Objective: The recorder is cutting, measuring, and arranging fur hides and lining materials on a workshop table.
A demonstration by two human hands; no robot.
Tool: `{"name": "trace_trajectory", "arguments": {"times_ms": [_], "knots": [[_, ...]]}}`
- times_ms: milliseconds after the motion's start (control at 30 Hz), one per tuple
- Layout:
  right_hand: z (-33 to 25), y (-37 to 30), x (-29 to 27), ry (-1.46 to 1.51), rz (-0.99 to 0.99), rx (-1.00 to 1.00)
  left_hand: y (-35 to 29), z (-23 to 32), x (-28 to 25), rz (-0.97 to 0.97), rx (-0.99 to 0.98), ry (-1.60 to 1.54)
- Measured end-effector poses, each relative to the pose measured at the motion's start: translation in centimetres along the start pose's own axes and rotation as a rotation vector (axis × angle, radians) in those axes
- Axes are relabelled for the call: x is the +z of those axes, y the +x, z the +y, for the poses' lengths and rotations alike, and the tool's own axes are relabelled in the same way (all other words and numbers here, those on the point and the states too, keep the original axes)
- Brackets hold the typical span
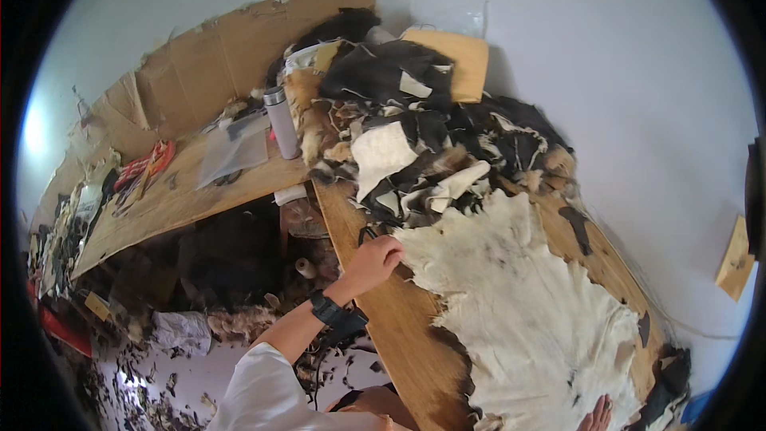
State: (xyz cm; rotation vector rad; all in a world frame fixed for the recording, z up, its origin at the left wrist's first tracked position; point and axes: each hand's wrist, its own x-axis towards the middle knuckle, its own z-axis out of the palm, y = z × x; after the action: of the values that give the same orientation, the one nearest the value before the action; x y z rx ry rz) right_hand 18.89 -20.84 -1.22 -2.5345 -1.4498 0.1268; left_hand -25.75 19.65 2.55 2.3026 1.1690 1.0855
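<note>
Where the hide point(519, 295) spreads: across the surface point(415, 343)
Left hand point(373, 262): curled near surface's left edge, grip unclear
Right hand point(595, 417): flat on hide

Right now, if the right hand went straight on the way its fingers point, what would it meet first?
More of the pale hide, it seems: the right hand points up and rightward in the picture, over that surface, though contact is unclear. Past the hide's edge lies bare table.
</note>
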Motion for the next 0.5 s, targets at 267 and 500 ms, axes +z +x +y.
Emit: {"name": "trace_trajectory", "arguments": {"times_ms": [267,500], "knots": [[0.9,0.2,0.7,0.057,0.006,-0.022,-2.3,-3.5,-1.8,-0.047,-0.167,-0.077],[1.9,0.0,1.1,-0.002,-0.024,-0.002,-6.6,-5.9,-5.6,0.036,-0.276,0.044]]}}
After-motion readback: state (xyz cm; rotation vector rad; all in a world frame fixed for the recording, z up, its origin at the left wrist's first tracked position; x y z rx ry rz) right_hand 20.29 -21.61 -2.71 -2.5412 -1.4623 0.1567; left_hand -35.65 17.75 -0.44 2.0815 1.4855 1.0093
